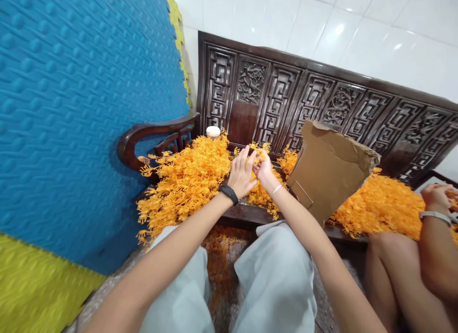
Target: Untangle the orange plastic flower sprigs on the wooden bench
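My left hand (242,173), with a black band at its wrist, is over the dark wooden bench, its fingers stretched out beside my other hand. Close against it, my right hand (264,167) has bent fingers around an orange plastic flower piece (265,154). A large heap of orange flower pieces (193,168) lies to the left of my hands. More orange pieces (263,194) lie on the bench just below them. Whether my left fingers touch the held piece is hard to make out.
A cardboard piece (331,168) stands upright right of my hands, with another orange heap (382,204) beyond it. A white-lidded jar (213,131) is behind the left heap. At the far right are another person's hand (436,197) and legs. The carved backrest (246,118) rises behind.
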`<state>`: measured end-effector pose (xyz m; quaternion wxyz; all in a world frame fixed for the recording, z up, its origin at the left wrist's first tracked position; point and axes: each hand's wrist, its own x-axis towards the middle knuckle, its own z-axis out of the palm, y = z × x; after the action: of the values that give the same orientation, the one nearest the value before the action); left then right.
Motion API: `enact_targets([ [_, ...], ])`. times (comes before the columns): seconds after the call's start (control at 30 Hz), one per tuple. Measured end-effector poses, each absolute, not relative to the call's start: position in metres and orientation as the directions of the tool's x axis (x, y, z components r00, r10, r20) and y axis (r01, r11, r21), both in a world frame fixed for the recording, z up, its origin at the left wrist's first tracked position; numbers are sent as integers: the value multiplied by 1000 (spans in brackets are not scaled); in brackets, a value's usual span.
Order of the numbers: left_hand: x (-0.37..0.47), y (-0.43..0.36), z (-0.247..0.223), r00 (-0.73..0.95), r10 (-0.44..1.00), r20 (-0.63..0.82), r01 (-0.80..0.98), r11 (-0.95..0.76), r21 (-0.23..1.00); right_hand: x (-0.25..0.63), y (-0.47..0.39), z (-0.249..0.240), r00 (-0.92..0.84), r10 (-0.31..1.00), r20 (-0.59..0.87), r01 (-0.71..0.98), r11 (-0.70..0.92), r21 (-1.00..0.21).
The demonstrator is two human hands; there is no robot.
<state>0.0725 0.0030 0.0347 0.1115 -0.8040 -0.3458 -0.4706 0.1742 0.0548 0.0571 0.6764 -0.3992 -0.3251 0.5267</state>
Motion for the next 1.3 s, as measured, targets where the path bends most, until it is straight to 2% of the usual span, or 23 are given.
enact_targets([
  [0.1,62,3,34,226,508,831,648,-716,261,169,42,59,169,986,-15,-533,78,-843],
  [0.2,49,15,28,155,605,781,626,-672,396,160,38,55,100,995,-12,-498,40,-866],
  [0.37,26,40,18,159,823,546,566,-529,633,148,39,50,17,999,52,-410,54,-910],
  [0.47,17,43,16,223,850,477,536,-515,669,145,40,51,23,998,55,-393,59,-918],
  [0.67,12,34,20,213,796,566,428,-597,678,135,43,49,-58,998,-36,-388,-56,-920],
  [0.8,10,32,27,119,857,502,232,-515,825,131,42,50,-70,995,-66,-320,-85,-944],
  [0.9,9,29,34,94,922,376,6,-379,926,133,42,49,-41,999,-24,-199,-31,-979],
  [1.0,6,24,38,90,958,271,-112,-260,959,139,44,47,70,994,88,-80,94,-992],
  [1.13,-1,19,40,195,966,167,-108,-148,983,143,45,44,30,959,281,14,281,-960],
  [1.3,-11,18,41,319,932,174,-13,-180,984,144,40,46,-40,945,324,58,326,-944],
])
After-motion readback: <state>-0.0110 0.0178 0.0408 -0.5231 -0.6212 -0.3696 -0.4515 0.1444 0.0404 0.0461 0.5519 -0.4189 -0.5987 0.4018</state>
